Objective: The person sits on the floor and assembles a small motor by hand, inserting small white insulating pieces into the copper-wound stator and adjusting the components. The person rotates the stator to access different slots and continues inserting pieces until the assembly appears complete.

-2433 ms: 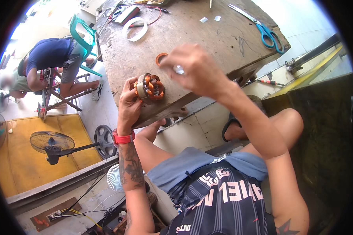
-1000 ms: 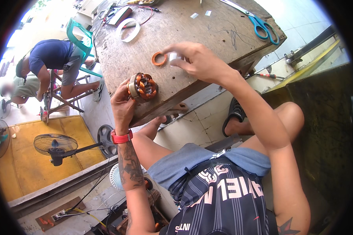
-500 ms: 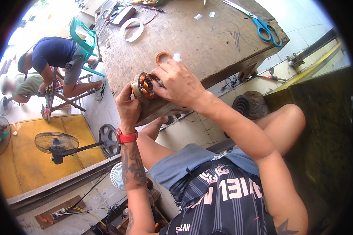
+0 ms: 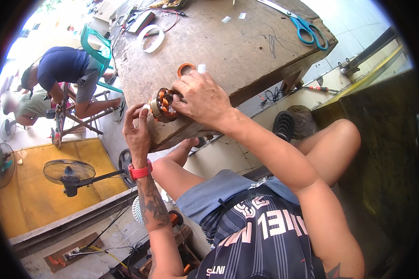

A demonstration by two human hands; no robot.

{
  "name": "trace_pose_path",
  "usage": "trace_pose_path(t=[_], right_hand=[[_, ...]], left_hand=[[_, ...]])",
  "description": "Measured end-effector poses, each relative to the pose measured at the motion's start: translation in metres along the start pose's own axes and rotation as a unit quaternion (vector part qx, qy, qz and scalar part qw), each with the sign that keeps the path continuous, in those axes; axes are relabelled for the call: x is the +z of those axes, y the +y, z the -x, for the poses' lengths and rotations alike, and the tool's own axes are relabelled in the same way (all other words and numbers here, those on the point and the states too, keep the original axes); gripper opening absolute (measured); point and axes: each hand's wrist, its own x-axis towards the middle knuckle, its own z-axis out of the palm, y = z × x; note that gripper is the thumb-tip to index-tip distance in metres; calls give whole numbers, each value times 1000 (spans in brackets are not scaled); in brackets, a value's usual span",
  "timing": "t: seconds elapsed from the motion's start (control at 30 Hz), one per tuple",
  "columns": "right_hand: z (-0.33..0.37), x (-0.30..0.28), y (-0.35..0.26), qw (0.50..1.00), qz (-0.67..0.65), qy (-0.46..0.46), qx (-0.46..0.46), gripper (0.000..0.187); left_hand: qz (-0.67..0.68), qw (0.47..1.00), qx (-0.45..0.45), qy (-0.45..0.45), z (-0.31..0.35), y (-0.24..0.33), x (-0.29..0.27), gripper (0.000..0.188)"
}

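Right hand (image 4: pixel 202 98) clamps fan motor stator (image 4: pixel 163 104) with copper windings at wooden workbench (image 4: pixel 228 56) near edge. Left hand (image 4: pixel 137 130) at stator's 8 o'clock, fingertips pinched together just beside it. Orange tape roll (image 4: pixel 185 69) at stator's 1 o'clock. Blue scissors (image 4: pixel 307 28) far, 2 o'clock.

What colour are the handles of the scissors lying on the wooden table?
The scissors have bright blue handles, seen clearly in the head view at the table's far end.

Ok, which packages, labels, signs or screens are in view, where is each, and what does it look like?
Shirt print: bottom centre, on the person's dark striped shirt; blocky white and pink lettering.
Small white slips: far end of the wooden table, near the blue-handled scissors; two tiny rectangles that look blank.
No packages, signs or screens that I can make out.
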Motion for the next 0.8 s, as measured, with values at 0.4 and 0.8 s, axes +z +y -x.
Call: trace_pose_path(t=[0.4, 0.8], right_hand=[[-4, -5, 5, 998, -3, -65, -12, 30], [11, -11, 2, 987, -31, 134, -79, 25]], left_hand=[[-49, 972, 177, -146, -47, 24, 15, 50], [-36, 980, 188, -52, -32, 11, 31, 47]])
